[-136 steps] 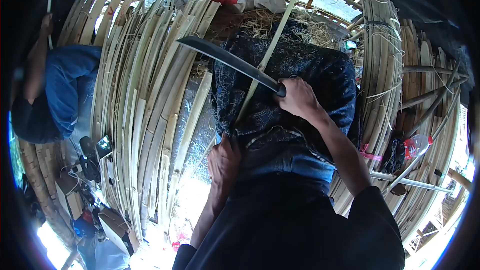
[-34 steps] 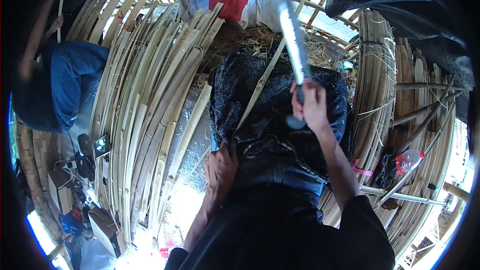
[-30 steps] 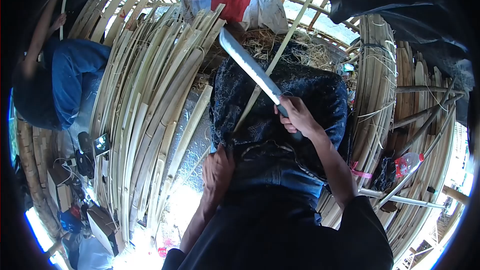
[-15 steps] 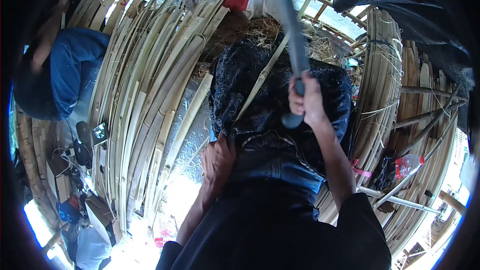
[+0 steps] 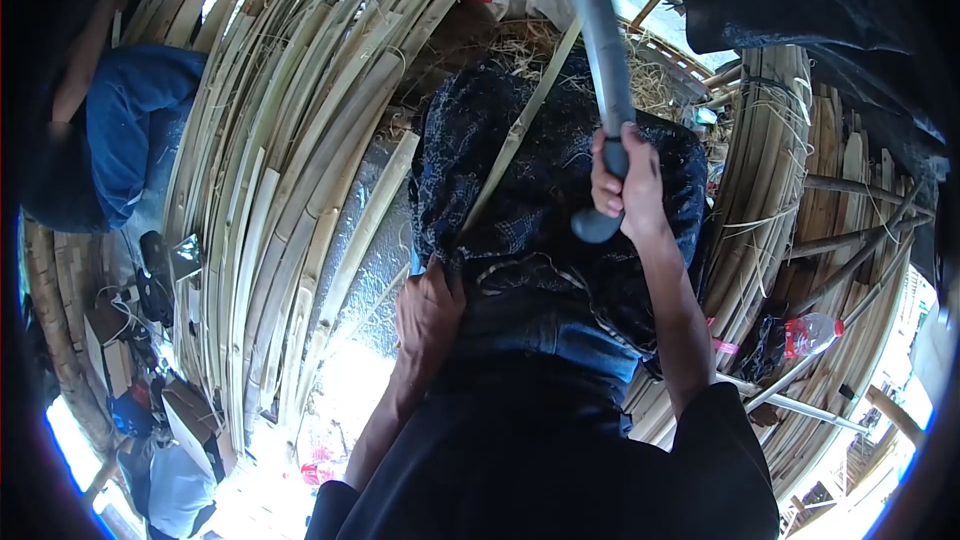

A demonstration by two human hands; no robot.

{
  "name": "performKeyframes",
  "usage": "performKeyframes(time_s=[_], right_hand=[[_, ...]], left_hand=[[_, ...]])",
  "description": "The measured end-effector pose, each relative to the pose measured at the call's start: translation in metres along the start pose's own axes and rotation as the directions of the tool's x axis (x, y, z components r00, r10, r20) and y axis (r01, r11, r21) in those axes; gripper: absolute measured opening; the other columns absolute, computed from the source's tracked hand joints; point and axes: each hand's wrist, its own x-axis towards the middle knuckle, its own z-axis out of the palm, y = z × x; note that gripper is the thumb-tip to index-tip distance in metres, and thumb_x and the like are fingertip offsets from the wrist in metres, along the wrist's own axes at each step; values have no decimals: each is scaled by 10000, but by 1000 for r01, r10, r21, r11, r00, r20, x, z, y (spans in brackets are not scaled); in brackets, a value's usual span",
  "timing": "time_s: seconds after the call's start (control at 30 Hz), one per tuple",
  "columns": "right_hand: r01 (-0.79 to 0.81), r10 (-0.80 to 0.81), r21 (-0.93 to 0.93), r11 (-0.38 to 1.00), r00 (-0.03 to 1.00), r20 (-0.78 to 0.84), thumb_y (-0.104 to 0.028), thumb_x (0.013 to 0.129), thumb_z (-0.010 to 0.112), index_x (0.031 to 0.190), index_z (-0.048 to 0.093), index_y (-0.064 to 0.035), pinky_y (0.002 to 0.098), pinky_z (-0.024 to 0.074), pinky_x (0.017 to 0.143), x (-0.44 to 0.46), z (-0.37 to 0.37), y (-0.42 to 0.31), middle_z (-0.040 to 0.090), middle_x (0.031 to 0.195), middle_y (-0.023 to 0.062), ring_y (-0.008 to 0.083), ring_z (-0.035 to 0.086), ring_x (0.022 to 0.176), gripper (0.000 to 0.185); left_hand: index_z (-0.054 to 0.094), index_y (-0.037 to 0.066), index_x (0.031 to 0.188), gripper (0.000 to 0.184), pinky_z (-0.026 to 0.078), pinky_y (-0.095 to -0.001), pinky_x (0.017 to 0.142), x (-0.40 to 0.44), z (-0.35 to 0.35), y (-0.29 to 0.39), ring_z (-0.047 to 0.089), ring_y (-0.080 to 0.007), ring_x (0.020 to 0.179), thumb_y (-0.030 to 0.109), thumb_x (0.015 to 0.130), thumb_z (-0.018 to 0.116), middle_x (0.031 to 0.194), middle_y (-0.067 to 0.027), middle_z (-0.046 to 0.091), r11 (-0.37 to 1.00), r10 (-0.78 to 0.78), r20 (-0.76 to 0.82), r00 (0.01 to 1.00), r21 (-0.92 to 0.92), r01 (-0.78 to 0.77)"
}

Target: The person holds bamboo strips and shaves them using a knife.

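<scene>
Our right hand (image 5: pixel 632 182) is wrapped round the knife (image 5: pixel 603 45); our left hand (image 5: pixel 431 306) curls, its hold unclear, by the near end of the strip (image 5: pixel 518 132), which slants across the cloth (image 5: pixel 565 175).

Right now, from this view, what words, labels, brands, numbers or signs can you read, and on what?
None can be read.
Bottle: red label, print too small.
Device at left: too small to read.
Red item at the bottom: too small and washed out.
Knife: blade blurred, no lettering visible.
</scene>
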Motion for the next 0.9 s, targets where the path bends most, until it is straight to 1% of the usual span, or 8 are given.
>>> performKeyframes(time_s=[0.1, 0.23, 0.57, 0.63, 0.7, 0.77, 0.83, 0.9], right_hand=[[94, -87, 78, 993, 993, -81, -480, 1061, 355, 938, 531, -58, 249, 265, 347, 4, -1, 0, 353, 538, -32, 65, 313, 366, 474], [-475, 502, -217, 853, 860, 89, -490, 1051, 400, 890, 507, -82, 231, 255, 353, -3, 5, 36, 319, 537, -68, 40, 302, 380, 451], [-446, 463, -131, 886, 870, 170, -496, 1049, 384, 880, 479, -99, 205, 212, 329, -7, -4, 37, 292, 533, -85, 23, 256, 367, 442], [-521, 469, 6, 854, 773, 428, -509, 1047, 366, 876, 476, -108, 199, 194, 306, -9, -6, 39, 278, 528, -91, 24, 244, 359, 449], [-629, 597, -153, 762, 592, 541, -465, 1066, 354, 868, 502, -98, 206, 218, 294, -19, 14, 49, 278, 519, -92, 20, 253, 353, 443], [-488, 548, -252, 836, 706, 448, -426, 1074, 379, 880, 530, -75, 207, 250, 307, -33, 45, 41, 319, 515, -80, 20, 287, 350, 429], [-471, 498, -186, 863, 722, 481, -410, 1074, 408, 893, 543, -45, 209, 278, 322, -27, 42, 41, 360, 512, -60, 27, 327, 349, 429], [-342, 348, -82, 936, 867, 357, -420, 1077, 400, 888, 535, -28, 212, 284, 324, -25, 37, 26, 380, 518, -45, 35, 351, 351, 456]], left_hand=[[643, 0, 1011, 226, 500, -508, 507, 2, -1, 2, 633, -413, 554, 202, 912, 660, 626, -224, 626, 999, -33, 45, 998, 7, 32], [643, -1, 975, 223, 498, -507, 505, -3, 0, -3, 637, -410, 558, 218, 929, 651, 630, -223, 630, 999, -27, 27, 999, -42, 28], [649, -8, 1030, 275, 521, -509, 559, -4, 4, -8, 648, -435, 629, 247, 926, 658, 687, -241, 644, 998, -51, 69, 996, -22, 52], [646, -14, 1036, 287, 520, -514, 563, 1, 12, -10, 646, -445, 644, 248, 919, 663, 702, -252, 644, 999, 30, -15, 999, 23, -29], [644, -20, 1042, 300, 520, -519, 567, 3, 10, -8, 644, -454, 659, 249, 913, 667, 716, -262, 644, 992, 117, -99, 988, 67, -111], [640, -40, 1063, 314, 517, -523, 579, 2, 0, -5, 634, -464, 656, 233, 908, 658, 707, -275, 637, 999, -11, 42, 999, -32, 12], [640, -46, 1079, 324, 515, -526, 591, 0, 4, -7, 634, -463, 655, 228, 906, 654, 711, -274, 639, 999, -8, 2, 1000, -34, 8], [640, -52, 1095, 334, 513, -529, 602, 0, 0, -6, 634, -463, 654, 222, 903, 651, 715, -273, 641, 999, -11, -28, 1000, -31, 10]])
